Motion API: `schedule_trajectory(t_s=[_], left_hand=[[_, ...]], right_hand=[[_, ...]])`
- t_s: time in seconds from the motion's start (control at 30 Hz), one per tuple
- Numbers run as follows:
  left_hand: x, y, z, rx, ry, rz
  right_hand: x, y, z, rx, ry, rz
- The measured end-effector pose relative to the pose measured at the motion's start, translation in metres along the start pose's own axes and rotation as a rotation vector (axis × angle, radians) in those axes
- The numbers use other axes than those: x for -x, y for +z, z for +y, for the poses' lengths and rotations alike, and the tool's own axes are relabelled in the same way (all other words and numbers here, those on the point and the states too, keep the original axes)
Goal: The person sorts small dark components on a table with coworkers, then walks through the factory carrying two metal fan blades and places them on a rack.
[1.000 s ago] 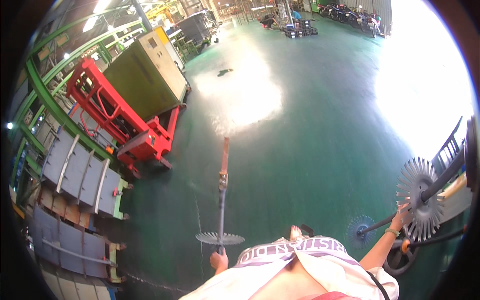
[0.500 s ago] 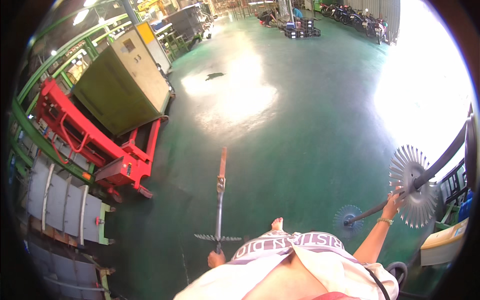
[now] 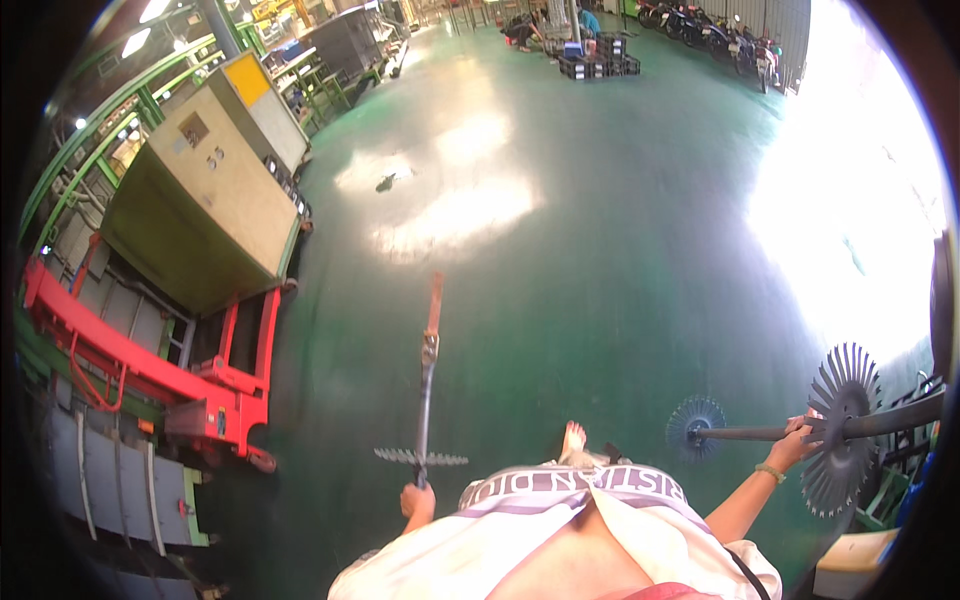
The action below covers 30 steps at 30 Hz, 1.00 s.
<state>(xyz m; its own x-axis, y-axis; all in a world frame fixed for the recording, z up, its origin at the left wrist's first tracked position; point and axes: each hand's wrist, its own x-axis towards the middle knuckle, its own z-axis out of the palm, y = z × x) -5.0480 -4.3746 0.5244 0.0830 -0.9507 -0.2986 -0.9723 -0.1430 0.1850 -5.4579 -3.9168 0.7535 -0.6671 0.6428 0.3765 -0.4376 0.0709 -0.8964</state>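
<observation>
My left hand is closed round the lower part of a thin grey rod. A toothed metal disc sits on that rod just above the hand, seen nearly edge-on. The rod's far end carries a flat rusty-brown strip. Out to the right, my right hand grips a dark shaft held almost level. On this shaft, a large toothed disc stands beside the hand, and a smaller-looking spiked disc is at its other end. Both tools are held above the floor.
At left stand a red wheeled lifting frame and a tall beige-green cabinet. Dark crates and crouching people are far ahead. Motorcycles line the far right wall. A dark patch marks the green floor.
The cabinet and red frame have drawn nearer and shifted left as I move forward. The right shaft has swung to nearly level. Both hands keep their grips.
</observation>
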Motion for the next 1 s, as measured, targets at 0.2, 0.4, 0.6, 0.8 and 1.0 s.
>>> schedule_trajectory(t_s=[0.2,0.4,0.6,0.8,1.0], left_hand=[[-0.036,0.007,0.118,-0.028,-0.034,-0.096],[-0.085,-0.008,0.286,0.018,-0.102,-0.133],[-0.223,0.025,0.449,-0.049,-0.007,-0.156],[-0.333,0.015,0.65,-0.03,-0.021,-0.118],[-0.411,0.039,0.783,-0.027,-0.043,-0.124]], right_hand=[[-0.026,0.218,0.033,0.023,-0.106,-0.102],[-0.066,0.383,0.091,-0.11,-0.047,-0.196],[-0.114,0.534,0.158,-0.102,0.035,-0.065],[-0.151,0.655,0.226,-0.093,0.065,-0.028],[-0.193,0.823,0.301,0.137,0.055,-0.001]])
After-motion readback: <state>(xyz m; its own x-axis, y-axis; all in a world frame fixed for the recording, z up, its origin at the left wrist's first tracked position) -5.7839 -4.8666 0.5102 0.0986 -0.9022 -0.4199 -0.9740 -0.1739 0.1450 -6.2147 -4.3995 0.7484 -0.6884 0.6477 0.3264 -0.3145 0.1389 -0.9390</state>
